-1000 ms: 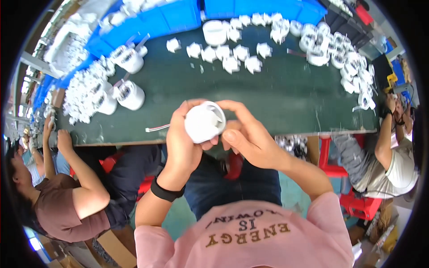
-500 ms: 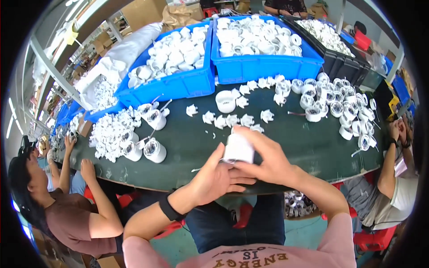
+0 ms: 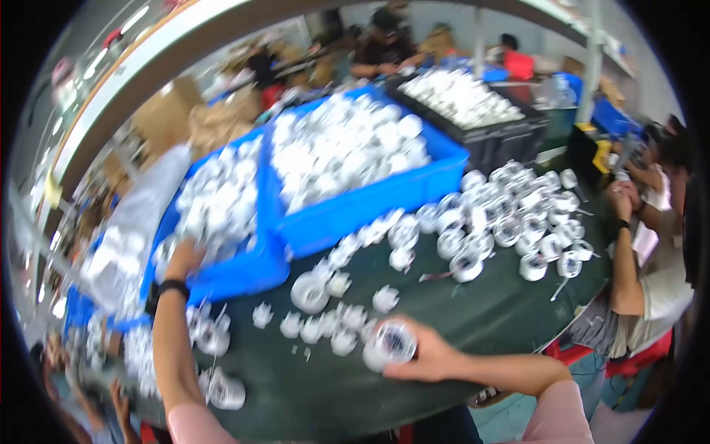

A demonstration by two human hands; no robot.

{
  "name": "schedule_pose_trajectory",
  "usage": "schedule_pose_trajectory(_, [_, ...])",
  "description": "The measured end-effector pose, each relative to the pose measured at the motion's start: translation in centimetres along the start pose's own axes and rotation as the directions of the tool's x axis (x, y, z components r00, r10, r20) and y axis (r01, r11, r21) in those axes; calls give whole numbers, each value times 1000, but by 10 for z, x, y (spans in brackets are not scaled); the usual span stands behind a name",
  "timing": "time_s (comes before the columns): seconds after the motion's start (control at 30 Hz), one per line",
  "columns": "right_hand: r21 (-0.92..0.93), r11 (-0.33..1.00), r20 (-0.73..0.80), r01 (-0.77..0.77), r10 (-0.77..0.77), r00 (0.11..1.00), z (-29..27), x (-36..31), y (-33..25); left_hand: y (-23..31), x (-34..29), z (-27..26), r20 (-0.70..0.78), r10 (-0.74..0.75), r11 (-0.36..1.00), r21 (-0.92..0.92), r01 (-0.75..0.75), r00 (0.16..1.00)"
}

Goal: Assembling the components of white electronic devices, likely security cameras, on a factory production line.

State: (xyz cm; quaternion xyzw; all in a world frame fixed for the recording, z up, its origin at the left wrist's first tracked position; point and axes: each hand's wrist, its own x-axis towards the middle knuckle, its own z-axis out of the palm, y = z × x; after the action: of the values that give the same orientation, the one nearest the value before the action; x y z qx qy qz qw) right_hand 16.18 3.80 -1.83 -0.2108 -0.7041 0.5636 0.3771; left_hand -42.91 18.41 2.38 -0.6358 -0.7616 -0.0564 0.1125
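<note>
My right hand (image 3: 423,352) is wrapped round a white round plastic housing (image 3: 390,345) just over the green table, with its open end and the dark and metallic inside facing up. At the left, my left hand (image 3: 185,259) reaches over the near wall of a blue bin (image 3: 237,281) full of white cup-shaped parts (image 3: 218,196); its fingers are blurred among them. Small white toothed pieces (image 3: 325,323) lie on the table left of my right hand, beside a larger white cup (image 3: 309,293).
Another blue bin (image 3: 370,194) and a black crate (image 3: 510,140), both heaped with white parts, stand farther back. Many finished-looking white housings (image 3: 510,222) cover the right of the table (image 3: 473,318). Co-workers sit to the left, right and across.
My left hand has left the white housing and moved up and left into the blue bin. My right hand keeps the housing, now lower and turned open end up. The view has swung.
</note>
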Motion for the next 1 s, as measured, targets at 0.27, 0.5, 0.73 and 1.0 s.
schedule_pose_trajectory(0.27, [61, 998, -37, -32, 34, 999, -4, -16, -8, 81, 37, 3, 66, -70, 993, 99, 63, 995])
schedule_pose_trajectory(0.5, [97, 994, -139, -44, 57, 989, -10, 2, -7, 142, -38, -98, -312, -14, 960, -271, -75, 950])
schedule_pose_trajectory(0.73, [-78, 962, -5, 263, -265, 964, 41, -8, -74, 262, -227, -154, -215, 118, 436, -866, -245, 969])
schedule_pose_trajectory(1.0, [-322, 929, -25, 180, -198, 980, 79, -50, -100, 315, -349, -168, -145, 125, -163, -979, -124, 982])
